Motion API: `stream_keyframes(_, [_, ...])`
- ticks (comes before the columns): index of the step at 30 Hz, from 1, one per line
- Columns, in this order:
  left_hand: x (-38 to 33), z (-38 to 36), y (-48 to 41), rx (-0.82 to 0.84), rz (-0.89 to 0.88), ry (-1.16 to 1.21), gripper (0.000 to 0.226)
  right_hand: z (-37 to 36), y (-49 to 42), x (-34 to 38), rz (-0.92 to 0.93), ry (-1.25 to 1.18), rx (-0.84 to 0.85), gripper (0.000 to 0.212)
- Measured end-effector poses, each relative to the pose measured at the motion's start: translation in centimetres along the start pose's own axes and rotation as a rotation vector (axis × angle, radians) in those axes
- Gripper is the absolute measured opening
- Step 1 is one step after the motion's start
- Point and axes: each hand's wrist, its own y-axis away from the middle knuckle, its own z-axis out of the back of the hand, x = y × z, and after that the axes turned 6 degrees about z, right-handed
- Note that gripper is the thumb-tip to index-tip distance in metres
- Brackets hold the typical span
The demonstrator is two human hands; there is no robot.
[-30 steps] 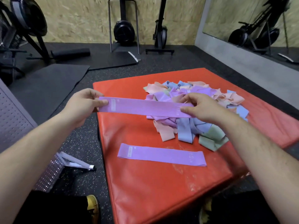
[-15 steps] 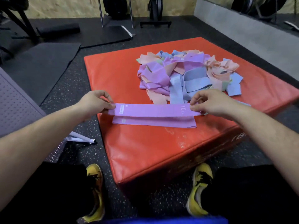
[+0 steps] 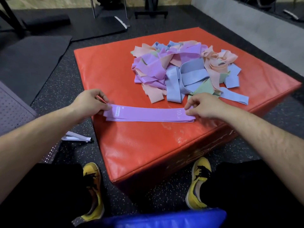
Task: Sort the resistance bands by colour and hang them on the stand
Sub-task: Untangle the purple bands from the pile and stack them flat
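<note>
**Progress:** early.

**Sorted so far:** two purple bands only. The top purple band [image 3: 148,112] lies flat and lengthwise on the lower purple band [image 3: 151,120], edges nearly matched, near the front edge of the red padded box [image 3: 148,145].

**Unsorted:** a tangled pile [image 3: 181,74] of purple, blue, peach and green bands on the far half of the same box, just beyond the pair.

**Hung:** none visible. A perforated panel [image 3: 11,111] stands on the floor [image 3: 57,89] at the left. Whether it is the stand cannot be told, and nothing hangs on the part in view.

**Remaining, by judgement:** nearly all the sorting and all the hanging.

**Left hand** [image 3: 89,102]: grip closed in a pinch of thumb and fingers on the left end of the top purple band, by its label.

**Right hand** [image 3: 202,104]: fingers curled, grip pinching the right end, beside the "10 LB" mark.

**Position:** the band spans between both grips and rests on the lower one.
</note>
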Motion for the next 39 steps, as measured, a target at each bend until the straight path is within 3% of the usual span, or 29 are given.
stream_keyframes(12, [0.9,-0.7,0.1,0.012,-0.037,-0.116,0.022,-0.9,0.0,-0.7,0.005,0.083,0.005,0.01])
stream_keyframes(17, [0.5,-0.5,0.5,0.005,-0.095,-0.384,0.012,-1.0,0.4,-0.3,0.081,0.233,-0.02,0.009])
stream_keyframes(23, [-0.8,-0.5,0.5,0.006,-0.117,-0.502,0.005,-0.3,0.2,0.8,0.131,0.281,-0.026,0.001])
stream_keyframes(31, [-5.2,-3.3,-2.5,-0.054,-0.296,-0.36,0.005,-0.7,-5.0,5.2,0.254,0.199,-0.168,0.012])
stream_keyframes(39, [-9.6,-7.0,-5.9,-0.019,-0.491,-0.242,0.009,-0.6,-10.9,7.6,0.189,0.105,-0.198,0.03])
